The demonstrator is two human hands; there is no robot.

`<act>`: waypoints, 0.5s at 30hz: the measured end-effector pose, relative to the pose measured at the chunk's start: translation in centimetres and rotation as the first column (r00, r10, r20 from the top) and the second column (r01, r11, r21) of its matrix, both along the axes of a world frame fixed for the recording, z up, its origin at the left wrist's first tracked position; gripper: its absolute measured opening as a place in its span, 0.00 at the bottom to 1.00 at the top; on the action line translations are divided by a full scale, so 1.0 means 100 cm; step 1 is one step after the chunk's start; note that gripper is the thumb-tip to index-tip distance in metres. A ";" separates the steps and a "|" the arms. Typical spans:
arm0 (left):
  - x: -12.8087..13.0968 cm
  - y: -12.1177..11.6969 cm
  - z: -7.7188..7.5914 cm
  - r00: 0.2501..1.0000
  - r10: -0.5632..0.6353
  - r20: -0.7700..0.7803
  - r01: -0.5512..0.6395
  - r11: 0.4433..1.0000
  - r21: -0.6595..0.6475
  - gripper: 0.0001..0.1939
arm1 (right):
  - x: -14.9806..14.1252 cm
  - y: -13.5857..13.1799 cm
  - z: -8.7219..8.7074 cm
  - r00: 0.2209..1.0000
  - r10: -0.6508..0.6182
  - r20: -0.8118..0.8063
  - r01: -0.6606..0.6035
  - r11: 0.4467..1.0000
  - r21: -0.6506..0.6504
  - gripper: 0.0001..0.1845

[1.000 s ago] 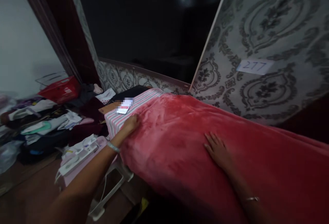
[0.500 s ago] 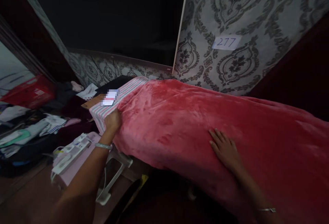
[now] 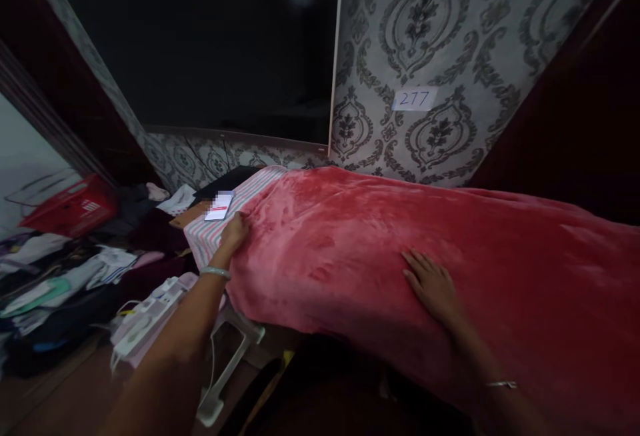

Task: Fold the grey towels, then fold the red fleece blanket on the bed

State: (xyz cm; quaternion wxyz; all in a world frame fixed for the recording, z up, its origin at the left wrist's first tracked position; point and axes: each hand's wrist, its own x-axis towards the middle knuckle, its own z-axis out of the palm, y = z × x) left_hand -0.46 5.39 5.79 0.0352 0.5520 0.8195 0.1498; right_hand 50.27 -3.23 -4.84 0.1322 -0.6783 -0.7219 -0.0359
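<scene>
Noted red blanket [image 3: 350, 249] at center, spread lengthwise from striped cloth [image 3: 260, 183] at far left to beyond the right border of view. Hangs down along the near side; runs close to patterned wall [image 3: 360, 116] along the far side — touching or not, cannot tell. Judged mostly laid out: broad stretch at middle and right lying fairly smooth, marked only by soft brushed patches. Judged incomplete: folds and ripples at the left end, just beside left hand [image 3: 235, 231], plus long creases along the far right. Cannot check evenness of the near hang, lost in shadow.

Found left hand at the left edge of red blanket, right where striped cloth begins. Fingers curled in, apparently pinching that edge; fingertips hidden, so grip judged from hand shape alone. Found right hand [image 3: 431, 283] palm down on red blanket, right of center — fingers extended, slightly spread, pinching nothing.

Also logged: phone [image 3: 220, 209] lying lit on striped cloth, just beyond left hand, part of screen blurred. Brown flat item [image 3: 186, 217] just left of phone. Power strip [image 3: 143, 329] at near left, lower than red blanket. Piled clothes [image 3: 60, 289] and red basket [image 3: 75, 206] farther left, well apart from both hands.
</scene>
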 end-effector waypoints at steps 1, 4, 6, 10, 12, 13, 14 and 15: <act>0.001 0.000 -0.001 1.000 0.007 0.004 -0.007 1.000 0.001 0.21 | 0.001 0.001 0.000 1.000 0.002 -0.007 -0.002 1.000 -0.015 0.29; 0.004 -0.001 -0.003 1.000 0.020 0.006 -0.020 1.000 0.005 0.22 | 0.009 -0.002 0.005 1.000 0.000 -0.014 -0.001 0.996 -0.086 0.29; 0.006 -0.001 -0.002 1.000 0.012 0.009 -0.012 1.000 0.006 0.23 | 0.017 -0.009 0.010 0.999 -0.031 -0.006 0.030 0.991 -0.127 0.29; 0.006 0.002 -0.001 1.000 0.019 -0.011 -0.019 1.000 0.002 0.25 | 0.030 -0.026 0.015 0.994 -0.113 -0.005 0.112 0.987 -0.113 0.29; 0.005 0.006 -0.001 0.999 0.031 -0.027 -0.032 0.999 -0.021 0.25 | 0.033 -0.031 0.014 0.992 -0.124 -0.029 0.122 0.990 -0.072 0.28; 0.003 0.008 -0.001 0.999 0.034 -0.032 -0.035 0.999 -0.034 0.25 | 0.034 -0.032 0.013 0.992 -0.122 -0.044 0.120 0.991 -0.052 0.27; 0.002 0.010 -0.001 0.999 0.036 -0.035 -0.037 0.998 -0.044 0.24 | 0.035 -0.032 0.012 0.991 -0.118 -0.058 0.116 0.993 -0.035 0.27; 0.000 0.012 -0.001 0.999 0.034 -0.037 -0.036 0.998 -0.048 0.24 | 0.035 -0.032 0.011 0.991 -0.113 -0.072 0.112 0.994 -0.020 0.27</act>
